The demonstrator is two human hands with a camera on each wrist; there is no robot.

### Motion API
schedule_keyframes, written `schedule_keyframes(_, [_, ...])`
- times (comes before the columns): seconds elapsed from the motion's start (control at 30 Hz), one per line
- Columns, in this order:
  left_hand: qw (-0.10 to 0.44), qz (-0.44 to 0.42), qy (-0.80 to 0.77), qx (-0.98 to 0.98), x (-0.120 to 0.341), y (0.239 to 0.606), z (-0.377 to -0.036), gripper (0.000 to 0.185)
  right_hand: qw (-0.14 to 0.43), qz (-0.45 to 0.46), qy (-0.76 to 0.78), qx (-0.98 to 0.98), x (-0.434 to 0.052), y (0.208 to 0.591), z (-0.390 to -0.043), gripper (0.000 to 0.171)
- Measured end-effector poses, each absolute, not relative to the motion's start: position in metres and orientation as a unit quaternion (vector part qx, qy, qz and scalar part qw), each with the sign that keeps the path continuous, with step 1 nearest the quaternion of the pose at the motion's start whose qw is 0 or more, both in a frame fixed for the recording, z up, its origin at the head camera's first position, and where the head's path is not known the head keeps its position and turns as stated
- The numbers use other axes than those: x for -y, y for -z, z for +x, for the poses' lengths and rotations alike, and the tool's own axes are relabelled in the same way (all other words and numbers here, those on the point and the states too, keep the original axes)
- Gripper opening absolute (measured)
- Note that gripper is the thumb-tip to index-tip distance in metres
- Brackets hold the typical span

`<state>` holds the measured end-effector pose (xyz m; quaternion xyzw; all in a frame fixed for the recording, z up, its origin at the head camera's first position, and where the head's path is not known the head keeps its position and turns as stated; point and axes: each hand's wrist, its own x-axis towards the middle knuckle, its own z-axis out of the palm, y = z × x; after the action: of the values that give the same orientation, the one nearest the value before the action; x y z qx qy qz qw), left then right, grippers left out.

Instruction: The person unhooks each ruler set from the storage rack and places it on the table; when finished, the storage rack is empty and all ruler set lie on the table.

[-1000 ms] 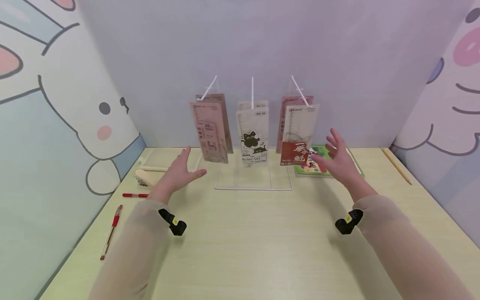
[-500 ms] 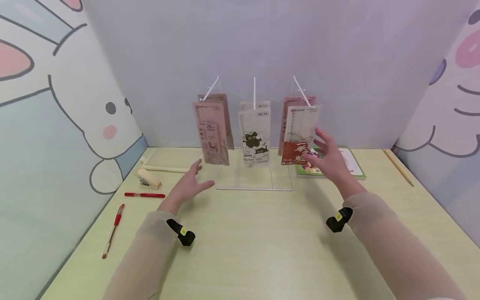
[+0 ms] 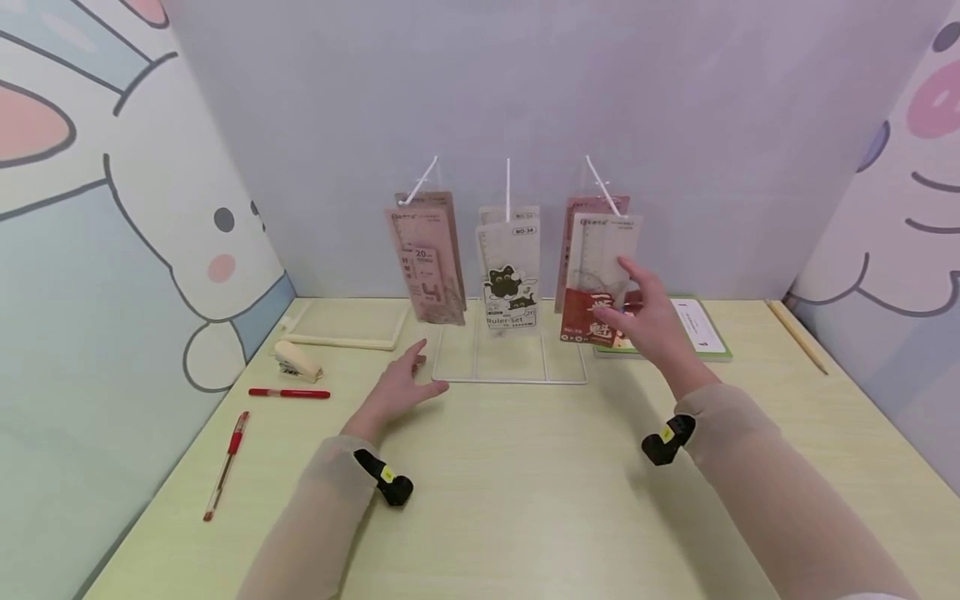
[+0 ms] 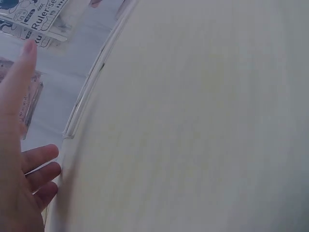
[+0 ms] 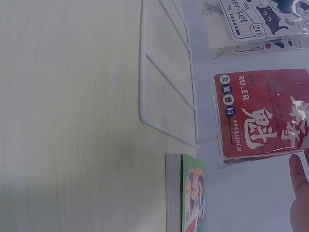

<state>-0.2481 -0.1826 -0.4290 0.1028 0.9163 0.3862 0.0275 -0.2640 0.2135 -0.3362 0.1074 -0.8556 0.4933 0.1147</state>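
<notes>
The red-labelled ruler pack (image 3: 596, 279) hangs from the right-hand hook of the white wire rack (image 3: 510, 367), at about 1 o'clock from the centre of the worktop (image 3: 510, 492); in the right wrist view its label reads "RULER" (image 5: 263, 113). My right hand (image 3: 648, 321) is raised at the pack's lower right edge, fingers (image 3: 630, 271) spread and nearly straight, the tips at the pack's front; whether they touch it I cannot tell, and they hold nothing. A second, pinkish pack (image 3: 592, 208) hangs just behind it on the same hook.

On the middle hook hangs the cat-printed ruler set (image 3: 510, 275), at 12 o'clock; on the left hook hangs the brown ruler pack (image 3: 427, 262), at 11 o'clock. My left hand (image 3: 401, 390) lies low over the worktop just beside the rack's front left corner, fingers relaxed and open, gripping nothing; contact with the surface cannot be confirmed.

Just behind my right hand, at 2 o'clock, a green-edged booklet (image 3: 701, 325) lies flat, touching the worktop. A wooden stick (image 3: 795, 332) lies near the right wall at 3 o'clock. At 9 to 10 o'clock lie a clear flat sleeve (image 3: 345, 323), a beige stapler (image 3: 297, 361) and two red pens (image 3: 288, 392) (image 3: 225, 465), well apart from both hands.
</notes>
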Motion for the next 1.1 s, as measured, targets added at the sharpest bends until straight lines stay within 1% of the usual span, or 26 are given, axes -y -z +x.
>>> schedule_keyframes(0.2, [-0.017,0.084,-0.362,-0.928,0.176,0.439,-0.252,0.09,0.121,0.094,-0.497,0.854,-0.21,0.339,-0.261,0.085])
schedule_keyframes(0.33, [-0.035,0.058,-0.344,-0.937,0.173,0.441,-0.255,0.085,0.127,0.09,-0.505,0.849,-0.207,0.341,-0.259,0.084])
schedule_keyframes(0.47, [-0.049,0.051,-0.329,-0.942,0.17,0.441,-0.257,0.079,0.132,0.1,-0.51,0.844,-0.203,0.342,-0.256,0.085])
schedule_keyframes(0.73, [-0.052,0.061,-0.287,-0.954,0.168,0.444,-0.258,0.072,0.121,0.08,-0.552,0.821,-0.198,0.341,-0.25,0.087])
schedule_keyframes(0.9, [-0.049,0.059,-0.268,-0.96,0.167,0.445,-0.258,0.069,0.137,0.075,-0.575,0.803,-0.196,0.34,-0.247,0.086])
schedule_keyframes(1.1, [-0.052,0.052,-0.244,-0.967,0.167,0.447,-0.259,0.064,0.153,0.065,-0.559,0.813,-0.198,0.344,-0.243,0.083])
